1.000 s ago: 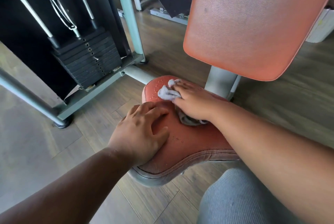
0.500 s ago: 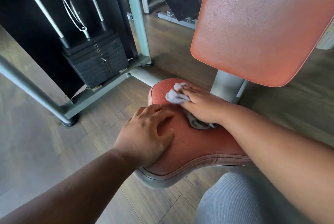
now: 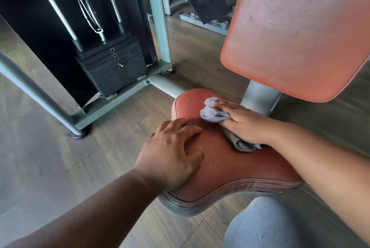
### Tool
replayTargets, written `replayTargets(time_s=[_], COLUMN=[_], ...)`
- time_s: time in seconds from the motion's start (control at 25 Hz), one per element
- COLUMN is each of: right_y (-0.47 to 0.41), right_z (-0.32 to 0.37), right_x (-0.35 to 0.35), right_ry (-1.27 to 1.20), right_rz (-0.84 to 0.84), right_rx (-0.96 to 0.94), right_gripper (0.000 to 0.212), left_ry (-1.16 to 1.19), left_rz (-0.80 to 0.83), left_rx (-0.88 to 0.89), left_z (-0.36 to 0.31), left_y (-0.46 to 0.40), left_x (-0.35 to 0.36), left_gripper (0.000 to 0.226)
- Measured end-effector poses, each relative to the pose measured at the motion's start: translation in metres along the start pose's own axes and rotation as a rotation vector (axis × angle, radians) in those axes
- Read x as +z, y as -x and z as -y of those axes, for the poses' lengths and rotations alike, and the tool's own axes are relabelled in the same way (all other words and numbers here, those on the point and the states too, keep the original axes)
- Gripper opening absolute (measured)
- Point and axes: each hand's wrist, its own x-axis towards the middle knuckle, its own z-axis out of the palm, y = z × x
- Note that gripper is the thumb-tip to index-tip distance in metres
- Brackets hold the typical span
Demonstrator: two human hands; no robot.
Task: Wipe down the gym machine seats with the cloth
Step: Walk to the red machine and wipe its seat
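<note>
A worn red seat (image 3: 230, 167) of a gym machine lies low in the middle of the view, its surface cracked and flecked near the far end. A crumpled grey cloth (image 3: 212, 112) rests on the seat's far part. My right hand (image 3: 246, 123) presses flat on the cloth, fingers pointing left, and part of the cloth sticks out under the wrist. My left hand (image 3: 172, 155) lies palm down on the seat's left edge with fingers spread, holding nothing.
A red backrest pad (image 3: 300, 33) rises at the upper right on a grey post (image 3: 258, 95). A black weight stack (image 3: 114, 67) in a grey frame stands to the left. Wooden floor surrounds the seat. My knee in striped grey cloth (image 3: 266, 225) is at the bottom right.
The view has shifted so the seat and hands sit further right and lower in the picture. My right hand with the cloth stays on the far part of the seat; my left hand keeps its place.
</note>
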Motion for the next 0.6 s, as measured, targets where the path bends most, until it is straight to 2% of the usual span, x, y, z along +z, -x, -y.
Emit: replayTargets(time_s=[0.2,0.36,0.44,0.6], right_y=[-0.065,-0.078,-0.061,-0.089], right_z=[0.020,0.038,0.021,0.028], right_x=[-0.011,0.003,-0.005,-0.014], right_ry=[-0.048,0.015,-0.004,-0.029], right_rz=[-0.043,0.010,0.073,0.007], right_rx=[0.187,-0.043,-0.067,0.120], right_gripper=[0.054,0.055,0.055,0.054], left_ry=[-0.003,0.005,-0.007,-0.016], left_rz=[0.000,-0.027,-0.030,-0.022], left_rx=[-0.001,0.007,0.016,0.006], left_z=[0.000,0.001,0.002,0.002], left_y=[0.000,-0.001,-0.001,-0.002], left_x=[0.000,0.002,0.003,0.003], left_gripper=[0.058,0.057,0.058,0.057])
